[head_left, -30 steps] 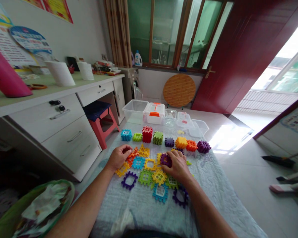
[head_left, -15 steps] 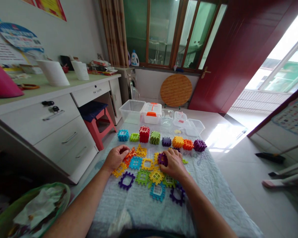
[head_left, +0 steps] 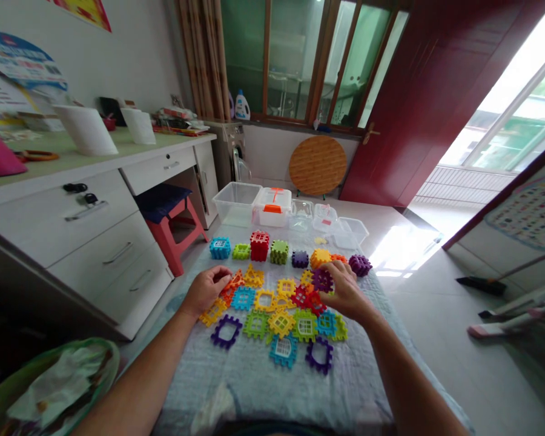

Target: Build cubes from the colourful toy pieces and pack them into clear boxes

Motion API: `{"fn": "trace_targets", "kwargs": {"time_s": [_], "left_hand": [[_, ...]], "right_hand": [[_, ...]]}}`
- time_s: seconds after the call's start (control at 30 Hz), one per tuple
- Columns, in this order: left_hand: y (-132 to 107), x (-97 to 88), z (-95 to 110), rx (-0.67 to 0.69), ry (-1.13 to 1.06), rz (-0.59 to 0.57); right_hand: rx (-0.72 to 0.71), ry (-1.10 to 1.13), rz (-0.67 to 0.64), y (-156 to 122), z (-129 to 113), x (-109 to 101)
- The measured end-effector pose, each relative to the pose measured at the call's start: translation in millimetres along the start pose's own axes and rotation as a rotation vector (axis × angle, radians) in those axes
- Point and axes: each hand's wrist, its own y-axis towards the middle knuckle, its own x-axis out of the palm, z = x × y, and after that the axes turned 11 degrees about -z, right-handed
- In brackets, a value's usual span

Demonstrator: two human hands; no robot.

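My right hand [head_left: 345, 290] pinches a purple notched building tile [head_left: 322, 280] above the right side of a loose spread of tiles. Beneath it lie red tiles [head_left: 302, 295]. My left hand [head_left: 208, 290] is at the left edge of the spread, its fingers curled together beside an orange tile [head_left: 231, 287]; whether it grips anything is hidden. Between and below the hands are a blue tile [head_left: 243, 298], a yellow tile [head_left: 281, 324], a green tile [head_left: 255, 325] and purple frame tiles [head_left: 227, 331], some overlapping.
Behind the spread runs a row of same-coloured stacks, including a red stack [head_left: 259, 247] and a purple stack [head_left: 360, 265]. Farther back are clear plastic boxes [head_left: 238, 203] and a lidded box [head_left: 273, 209]. A red stool [head_left: 175, 233] and a waste basket [head_left: 111, 363] stand left.
My right hand has moved right with the purple tile, uncovering red, green and blue tiles. The left hand stays beside the orange tile. The view has shifted slightly.
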Motion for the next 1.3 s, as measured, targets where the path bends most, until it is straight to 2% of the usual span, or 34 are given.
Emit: {"fn": "trace_targets", "kwargs": {"time_s": [0.1, 0.2, 0.3, 0.4, 0.53, 0.87, 0.93, 1.0, 1.07, 1.13, 1.3], "left_hand": [[0, 0.0, -1, 0.003, 0.021, -0.005], [1, -0.1, -1, -0.009, 0.027, -0.010], [1, -0.4, 1, -0.013, 0.039, -0.011], [0, -0.8, 3, -0.002, 0.045, -0.006], [-1, -0.6, 5, -0.006, 0.022, 0.013], [1, 0.4, -3, -0.012, 0.041, -0.003], [1, 0.5, -5, -0.010, 0.029, -0.005], [1, 0.8, -8, -0.013, 0.012, -0.007], [2, 1.2, -9, -0.016, 0.004, -0.003], [2, 1.4, -9, -0.016, 0.002, 0.000], [1, 1.6, -6, -0.020, -0.020, 0.001]], "right_hand": [[0.073, -0.048, 0.038, -3, 45, -25], [0.212, -0.087, 0.082, -1, 92, -47], [0.303, -0.063, 0.052, 6, 127, -61], [0.324, -0.027, -0.022, 15, 147, -65], [0.303, 0.004, -0.125, 25, 155, -63], [0.321, -0.014, -0.210, 33, 155, -64], [0.323, -0.024, -0.190, 30, 153, -66], [0.311, -0.044, -0.116, 24, 145, -68], [0.271, -0.049, -0.016, 14, 130, -70], [0.189, -0.003, 0.025, 2, 105, -68], [-0.051, 0.151, -0.184, -34, 26, -43]]}}
